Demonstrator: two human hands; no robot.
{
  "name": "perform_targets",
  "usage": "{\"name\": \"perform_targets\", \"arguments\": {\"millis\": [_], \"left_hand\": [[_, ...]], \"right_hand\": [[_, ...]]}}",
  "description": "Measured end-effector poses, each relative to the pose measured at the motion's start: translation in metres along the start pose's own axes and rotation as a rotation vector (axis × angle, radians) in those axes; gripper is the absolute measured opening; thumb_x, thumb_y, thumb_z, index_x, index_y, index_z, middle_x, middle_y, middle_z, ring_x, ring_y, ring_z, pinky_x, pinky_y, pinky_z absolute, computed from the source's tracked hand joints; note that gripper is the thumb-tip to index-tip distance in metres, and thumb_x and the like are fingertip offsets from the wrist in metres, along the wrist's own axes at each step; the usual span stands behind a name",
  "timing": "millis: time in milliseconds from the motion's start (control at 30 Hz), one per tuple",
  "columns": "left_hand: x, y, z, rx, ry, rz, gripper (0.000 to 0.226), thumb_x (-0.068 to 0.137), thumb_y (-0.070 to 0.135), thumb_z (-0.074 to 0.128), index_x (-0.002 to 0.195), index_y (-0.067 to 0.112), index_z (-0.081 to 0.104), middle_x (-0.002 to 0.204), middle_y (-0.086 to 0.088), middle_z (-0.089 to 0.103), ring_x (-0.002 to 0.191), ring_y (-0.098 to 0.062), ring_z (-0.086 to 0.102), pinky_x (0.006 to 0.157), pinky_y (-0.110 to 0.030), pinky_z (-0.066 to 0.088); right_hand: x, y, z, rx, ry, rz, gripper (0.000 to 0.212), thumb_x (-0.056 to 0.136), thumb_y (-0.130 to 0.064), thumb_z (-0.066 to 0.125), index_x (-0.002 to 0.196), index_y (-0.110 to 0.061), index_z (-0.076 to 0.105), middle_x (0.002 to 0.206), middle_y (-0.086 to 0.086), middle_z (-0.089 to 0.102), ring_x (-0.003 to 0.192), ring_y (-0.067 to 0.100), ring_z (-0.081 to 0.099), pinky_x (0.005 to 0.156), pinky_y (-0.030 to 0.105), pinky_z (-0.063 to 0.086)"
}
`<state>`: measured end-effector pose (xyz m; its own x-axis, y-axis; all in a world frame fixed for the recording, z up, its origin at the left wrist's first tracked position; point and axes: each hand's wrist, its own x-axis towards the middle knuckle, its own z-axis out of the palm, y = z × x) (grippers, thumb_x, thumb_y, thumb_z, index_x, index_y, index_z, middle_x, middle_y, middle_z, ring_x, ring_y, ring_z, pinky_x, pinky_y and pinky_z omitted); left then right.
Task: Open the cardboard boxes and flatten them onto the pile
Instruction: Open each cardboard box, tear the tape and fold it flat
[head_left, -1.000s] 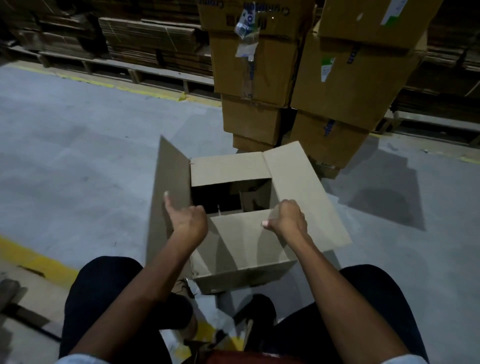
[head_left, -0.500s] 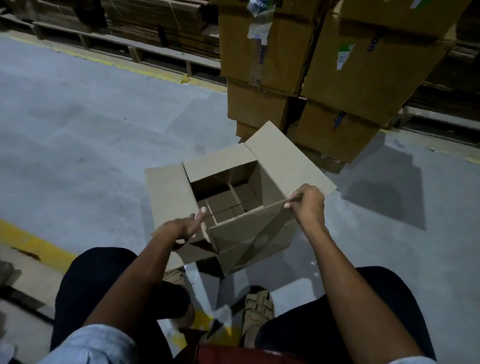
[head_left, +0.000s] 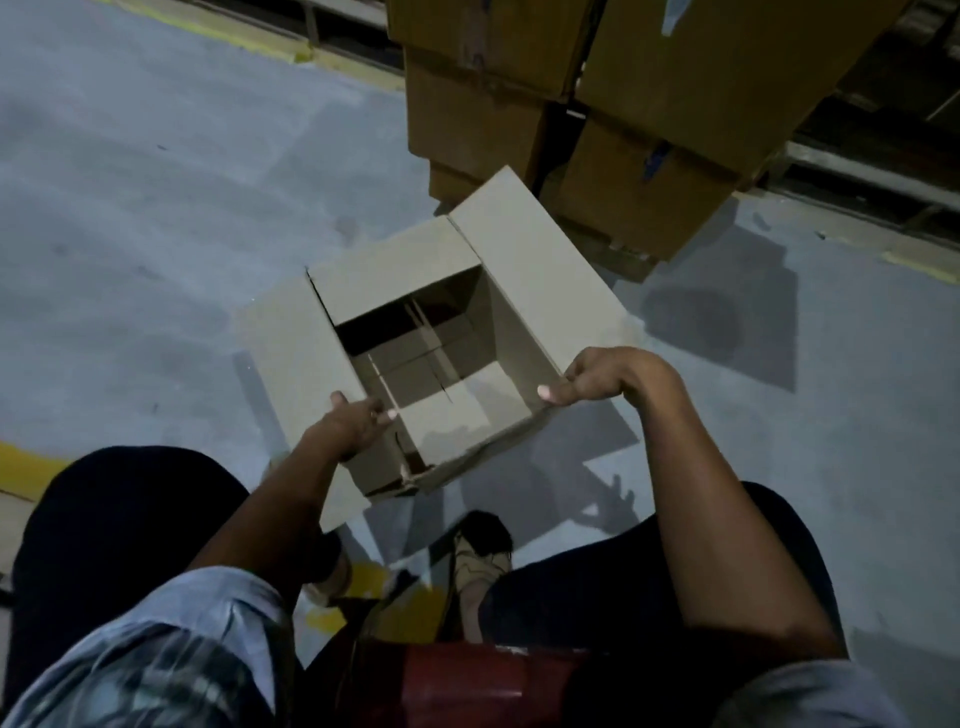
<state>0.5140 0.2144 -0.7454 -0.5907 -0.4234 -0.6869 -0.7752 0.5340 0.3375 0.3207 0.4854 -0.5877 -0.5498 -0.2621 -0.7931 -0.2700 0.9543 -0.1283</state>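
Cardboard box (head_left: 441, 353) at frame centre, held above grey floor (head_left: 156, 208), all four top flaps folded out, cardboard dividers (head_left: 415, 358) visible inside. I see left hand (head_left: 350, 428) at near-left corner of box, fingers stretched over flap edge, relaxed, not curled. Right hand (head_left: 602, 376) pinches near-right corner of box, thumb on inner side. Stacked brown cartons (head_left: 597, 104) upper right of frame. Yellow floor line (head_left: 31, 462) lower left.
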Motion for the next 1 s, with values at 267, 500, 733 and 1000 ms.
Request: {"name": "perform_targets", "arguments": {"millis": [267,500,733,1000], "left_hand": [[0.009,0.005,0.010,0.100,-0.032,0.150,0.053,0.094,0.052,0.060,0.129,0.015,0.044,0.134,-0.023,0.029,0.110,-0.042,0.053,0.098,-0.045,0.045],[0.006,0.007,0.015,0.058,0.013,0.168,0.061,0.088,0.046,0.071,0.127,0.009,0.042,0.137,-0.025,0.024,0.100,-0.040,0.054,0.094,-0.042,0.046],[0.005,0.012,0.016,0.004,0.023,0.140,0.070,0.085,0.046,0.074,0.135,0.013,0.038,0.144,-0.022,0.021,0.107,-0.041,0.055,0.095,-0.042,0.046],[0.043,0.014,-0.011,-0.302,0.343,-0.166,0.116,0.086,0.057,0.068,0.157,0.010,-0.010,0.147,-0.031,0.042,0.127,-0.049,0.049,0.103,-0.053,0.047]], "right_hand": [[0.021,-0.020,0.044,-0.600,0.027,0.411,0.111,0.086,-0.069,0.058,0.159,-0.020,-0.008,0.166,0.017,-0.019,0.145,0.057,-0.022,0.095,0.086,-0.020],[0.049,-0.045,0.133,-0.466,0.100,-0.212,0.115,0.086,-0.002,0.072,0.159,-0.040,-0.007,0.167,0.012,-0.021,0.149,0.046,-0.023,0.115,0.071,-0.001],[0.075,-0.043,0.161,-0.623,0.242,-0.336,0.057,0.084,-0.009,0.069,0.136,-0.029,0.055,0.125,0.005,0.062,0.128,0.032,0.049,0.115,0.070,0.007],[0.102,-0.056,0.151,-0.560,0.277,-0.356,0.020,0.087,-0.016,0.072,0.106,-0.021,0.068,0.112,0.005,0.069,0.105,0.028,0.064,0.083,0.033,0.050]]}}
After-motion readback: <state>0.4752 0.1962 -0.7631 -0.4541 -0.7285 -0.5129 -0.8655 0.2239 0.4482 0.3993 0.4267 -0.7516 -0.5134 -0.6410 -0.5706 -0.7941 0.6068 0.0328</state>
